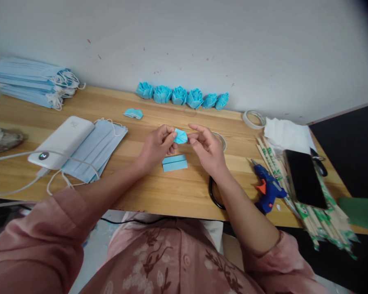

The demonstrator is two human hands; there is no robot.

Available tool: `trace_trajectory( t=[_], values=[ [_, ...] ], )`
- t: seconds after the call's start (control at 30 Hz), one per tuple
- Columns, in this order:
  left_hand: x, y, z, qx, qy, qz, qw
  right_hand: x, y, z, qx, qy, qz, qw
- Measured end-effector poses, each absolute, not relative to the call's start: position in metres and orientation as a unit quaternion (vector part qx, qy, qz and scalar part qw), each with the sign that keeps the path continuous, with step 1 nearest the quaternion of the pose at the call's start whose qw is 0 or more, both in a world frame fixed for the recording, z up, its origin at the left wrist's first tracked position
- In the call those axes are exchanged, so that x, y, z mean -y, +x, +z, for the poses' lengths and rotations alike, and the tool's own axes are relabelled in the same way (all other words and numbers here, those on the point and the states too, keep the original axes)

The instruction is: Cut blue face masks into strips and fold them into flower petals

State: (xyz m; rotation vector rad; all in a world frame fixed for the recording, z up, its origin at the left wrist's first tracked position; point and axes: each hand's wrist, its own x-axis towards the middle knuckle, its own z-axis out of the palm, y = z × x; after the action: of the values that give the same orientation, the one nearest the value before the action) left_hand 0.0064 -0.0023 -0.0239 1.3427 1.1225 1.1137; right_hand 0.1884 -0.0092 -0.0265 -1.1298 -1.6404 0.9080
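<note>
Above the middle of the table, my left hand [159, 145] pinches a small folded piece of blue paper [180, 136] by its left side. The fingertips of my right hand [207, 149] close on the right edge of the same piece, with the forefinger lifted. Just below, on the wood, lie flat blue strips [174, 163], one edge overlapping the other. Another folded blue piece [133, 113] rests farther back to the left. Along the wall stands a row of several blue paper flowers [179, 96].
At left are a white power bank [63, 141] with a cable, loose face masks [93, 151] and a mask stack [30, 79]. Rightward lie a tape roll [254, 119], a blue glue gun [267, 185], wrapped chopsticks [271, 163], a phone [305, 178] and white tissue [290, 132]. Scissors' black handle [215, 194] shows beneath my right forearm.
</note>
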Motion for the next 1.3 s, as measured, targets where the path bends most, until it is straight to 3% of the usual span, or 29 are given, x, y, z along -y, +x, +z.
trace_trajectory(
  t=[0.43,0.77,1.3],
  values=[
    [0.002,0.009,-0.021,-0.46,0.527,0.466,0.542,0.008,0.184,-0.028,0.653,-0.47,0.375,0.461],
    [0.003,0.01,-0.03,-0.448,0.542,0.486,0.519,0.01,0.178,-0.028,0.632,-0.442,0.452,0.449],
    [0.004,0.012,-0.025,-0.429,0.535,0.463,0.562,0.007,0.181,-0.032,0.622,-0.474,0.413,0.466]
  ],
)
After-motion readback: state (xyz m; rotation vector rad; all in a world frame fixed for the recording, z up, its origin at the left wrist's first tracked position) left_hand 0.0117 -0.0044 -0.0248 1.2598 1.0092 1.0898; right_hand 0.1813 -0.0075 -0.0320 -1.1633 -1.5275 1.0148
